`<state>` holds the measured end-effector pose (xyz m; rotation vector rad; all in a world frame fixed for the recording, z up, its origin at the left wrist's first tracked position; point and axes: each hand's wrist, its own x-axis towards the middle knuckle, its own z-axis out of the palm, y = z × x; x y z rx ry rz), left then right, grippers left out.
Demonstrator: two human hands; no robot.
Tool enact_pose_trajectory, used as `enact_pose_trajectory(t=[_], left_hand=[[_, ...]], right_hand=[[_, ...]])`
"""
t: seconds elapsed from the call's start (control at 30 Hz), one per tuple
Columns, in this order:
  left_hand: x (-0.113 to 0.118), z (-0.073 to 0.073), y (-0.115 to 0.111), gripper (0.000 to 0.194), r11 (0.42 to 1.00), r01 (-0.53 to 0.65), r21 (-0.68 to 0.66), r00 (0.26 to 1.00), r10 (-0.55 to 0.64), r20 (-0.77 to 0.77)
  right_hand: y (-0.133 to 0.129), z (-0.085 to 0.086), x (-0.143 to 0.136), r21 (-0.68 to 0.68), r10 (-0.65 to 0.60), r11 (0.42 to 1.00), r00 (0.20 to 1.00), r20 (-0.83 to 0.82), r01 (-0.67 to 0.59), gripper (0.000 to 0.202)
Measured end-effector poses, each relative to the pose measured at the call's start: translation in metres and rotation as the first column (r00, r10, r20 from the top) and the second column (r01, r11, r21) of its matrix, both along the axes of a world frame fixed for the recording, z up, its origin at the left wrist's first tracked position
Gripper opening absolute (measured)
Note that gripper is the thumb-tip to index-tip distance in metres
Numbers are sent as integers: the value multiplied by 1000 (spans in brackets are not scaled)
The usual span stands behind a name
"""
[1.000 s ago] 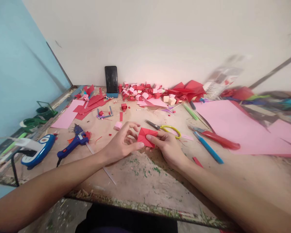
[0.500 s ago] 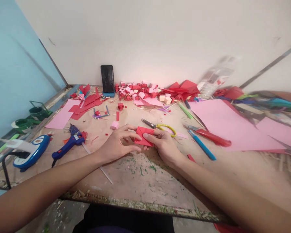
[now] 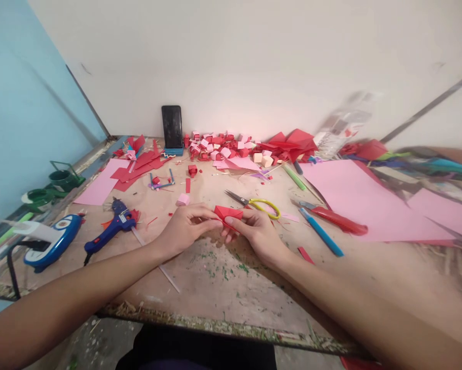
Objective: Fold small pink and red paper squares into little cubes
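Left hand and right hand both pinch small folded red paper piece between them. Uneven thumb pressure could skew folds; yellow-handled metal scissors just beyond right hand risk knocks if it drifts.

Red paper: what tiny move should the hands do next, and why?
Perhaps the left hand should gently press the red paper flatter: it pinches the left edge, the right hand holds the other side, and the paper looks bent.

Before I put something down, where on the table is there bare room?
Mostly bare: the patch between the blue tool, large pink sheet and right forearm; a smaller one between scissors and pink cube. Crowded: the back, with paper cubes.
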<state>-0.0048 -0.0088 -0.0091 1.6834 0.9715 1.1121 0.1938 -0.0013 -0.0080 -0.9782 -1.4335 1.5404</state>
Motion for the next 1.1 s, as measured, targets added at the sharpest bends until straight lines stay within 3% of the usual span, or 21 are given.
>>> enact_pose_trajectory(t=[0.2, 0.33, 0.5, 0.63, 0.8, 0.93, 1.1], left_hand=[[0, 3, 3, 10, 986, -141, -93, 985, 149, 81], [-1, 5, 6, 11, 962, -226, -153, 956, 249, 156], [0, 3, 5, 13, 964, -220, -149, 957, 243, 158], [-1, 3, 4, 16, 978, -182, -97, 977, 191, 92], [-1, 6, 3, 17, 967, -221, -128, 972, 228, 47], [1, 4, -1, 18, 956, -210, -205, 968, 233, 91], [2, -3, -4, 23, 962, -190, -199, 965, 220, 141]], right_hand=[[-1, 1, 0, -62, -148, 988, 980, -133, 141, 34], [-1, 0, 2, -68, -134, 990, 957, -257, 120, 36], [-1, -4, 0, 0, -175, 984, 973, -152, 177, 19], [0, -3, -2, 41, -264, 962, 960, -96, 269, 15], [-1, 0, -3, 120, -299, 946, 954, -35, 301, 10], [-2, -1, -3, 122, -312, 943, 950, -10, 311, 11], [-4, -5, -2, 146, -340, 931, 940, 18, 334, 13]])
